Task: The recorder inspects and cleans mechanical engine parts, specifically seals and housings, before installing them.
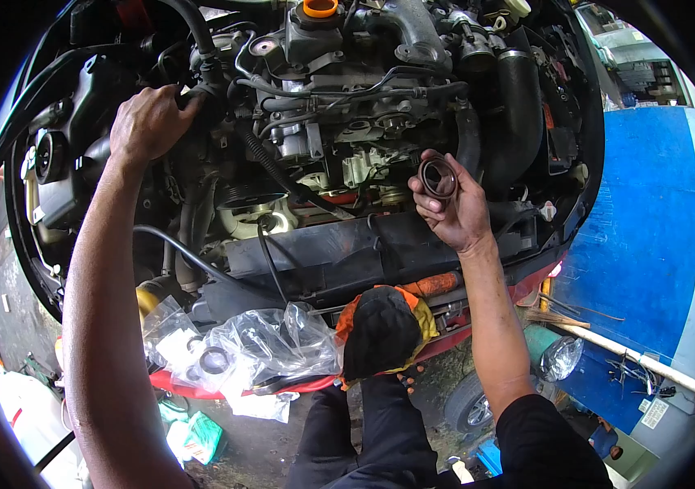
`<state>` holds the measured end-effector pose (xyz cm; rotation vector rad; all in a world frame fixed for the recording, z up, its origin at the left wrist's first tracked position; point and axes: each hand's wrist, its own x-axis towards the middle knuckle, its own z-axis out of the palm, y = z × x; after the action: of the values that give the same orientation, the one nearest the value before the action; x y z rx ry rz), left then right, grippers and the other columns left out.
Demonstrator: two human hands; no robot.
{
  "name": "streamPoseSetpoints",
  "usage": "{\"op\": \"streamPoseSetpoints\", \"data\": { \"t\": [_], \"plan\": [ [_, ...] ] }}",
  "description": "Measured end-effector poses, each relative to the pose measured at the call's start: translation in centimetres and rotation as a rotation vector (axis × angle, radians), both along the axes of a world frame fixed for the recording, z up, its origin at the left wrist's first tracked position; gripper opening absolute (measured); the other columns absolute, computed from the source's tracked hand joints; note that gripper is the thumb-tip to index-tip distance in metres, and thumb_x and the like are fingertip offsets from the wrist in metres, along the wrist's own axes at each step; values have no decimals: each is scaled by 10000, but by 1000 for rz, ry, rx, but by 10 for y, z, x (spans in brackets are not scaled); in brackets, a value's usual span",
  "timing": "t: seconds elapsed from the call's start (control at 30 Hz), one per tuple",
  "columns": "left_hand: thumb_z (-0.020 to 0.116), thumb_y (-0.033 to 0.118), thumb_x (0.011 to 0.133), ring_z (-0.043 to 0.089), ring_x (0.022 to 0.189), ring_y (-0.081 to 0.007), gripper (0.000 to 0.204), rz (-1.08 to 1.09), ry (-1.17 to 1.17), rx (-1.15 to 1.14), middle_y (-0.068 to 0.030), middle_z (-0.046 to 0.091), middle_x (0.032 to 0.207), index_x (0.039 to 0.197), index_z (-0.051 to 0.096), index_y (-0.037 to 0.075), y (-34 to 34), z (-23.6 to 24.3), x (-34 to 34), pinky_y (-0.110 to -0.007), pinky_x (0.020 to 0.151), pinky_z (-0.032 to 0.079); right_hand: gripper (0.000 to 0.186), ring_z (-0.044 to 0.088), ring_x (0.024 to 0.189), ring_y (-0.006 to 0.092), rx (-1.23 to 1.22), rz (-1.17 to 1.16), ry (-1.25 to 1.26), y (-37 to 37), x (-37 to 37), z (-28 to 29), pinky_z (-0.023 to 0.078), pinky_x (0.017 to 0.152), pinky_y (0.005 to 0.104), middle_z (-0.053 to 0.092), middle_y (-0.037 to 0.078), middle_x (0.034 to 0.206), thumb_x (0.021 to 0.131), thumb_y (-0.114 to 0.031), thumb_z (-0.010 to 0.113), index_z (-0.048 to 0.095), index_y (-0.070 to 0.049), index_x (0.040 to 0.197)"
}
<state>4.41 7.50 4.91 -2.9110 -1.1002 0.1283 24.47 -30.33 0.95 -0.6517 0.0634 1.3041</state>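
Observation:
My right hand (455, 204) holds up a brown ring-shaped seal (439, 178), pinched by its rim between thumb and fingers in front of the engine. My left hand (152, 122) is closed around a black hose (188, 99) on the engine's left side, its fingertips partly hidden. Between the hands lies the open engine (323, 114), with hoses, pipes and bare metal parts. On the car's front edge, clear plastic bags (282, 341) lie bunched, and a dark ring (215, 359) shows among them.
A black and orange cloth cap-like item (384, 334) lies on the red front bumper (323, 383). An orange filler cap (319, 8) tops the engine. On the floor are a wheel (469, 403) and a green wrapper (199, 438). A blue panel (649, 220) stands at right.

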Motion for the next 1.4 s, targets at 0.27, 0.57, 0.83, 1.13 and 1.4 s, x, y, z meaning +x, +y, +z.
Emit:
{"op": "streamPoseSetpoints", "data": {
  "t": [0.27, 0.57, 0.83, 1.13, 1.4],
  "plan": [
    [543, 554, 915, 700, 889, -351, 578, -10, -9, 10, -211, 714, 873, 1028, 717, 15, 3, -2, -1, -449, 826, 555, 428, 488, 580, 154, -14, 74, -180, 4, -8, 3, 386, 500, 230, 595, 228, 919, 1052, -407, 351, 581, -62, 1159],
    [545, 556, 911, 698, 882, -354, 566, -25, -30, 31, -208, 713, 870, 1021, 724, 31, 1, -3, 0, -454, 820, 555, 468, 539, 614, 157, 92, 195, -181, 0, -4, -5, 406, 501, 228, 640, 225, 919, 1033, -459, 388, 585, -54, 1159],
    [545, 549, 921, 694, 910, -361, 561, -19, -13, 24, -217, 713, 908, 1096, 705, 41, 1, -2, -2, -457, 836, 551, 487, 640, 807, 232, -103, 45, -115, 6, -4, -4, 545, 654, 275, 638, 218, 1072, 1047, -474, 384, 530, -66, 1269],
    [538, 556, 917, 688, 934, -356, 575, -5, 2, 13, -213, 711, 913, 1023, 711, 18, 0, -1, -1, -455, 853, 543, 500, 632, 834, 221, -107, 36, -94, 4, -3, -6, 566, 687, 270, 628, 210, 1105, 1052, -475, 367, 521, -67, 1297],
    [537, 557, 918, 689, 930, -356, 578, -16, -55, 42, -212, 712, 911, 1002, 711, 11, 0, -2, -4, -453, 848, 545, 439, 590, 748, 213, -85, 17, -215, 6, -10, -1, 490, 610, 265, 628, 214, 1044, 1054, -444, 376, 551, -102, 1268]
  ]
}}
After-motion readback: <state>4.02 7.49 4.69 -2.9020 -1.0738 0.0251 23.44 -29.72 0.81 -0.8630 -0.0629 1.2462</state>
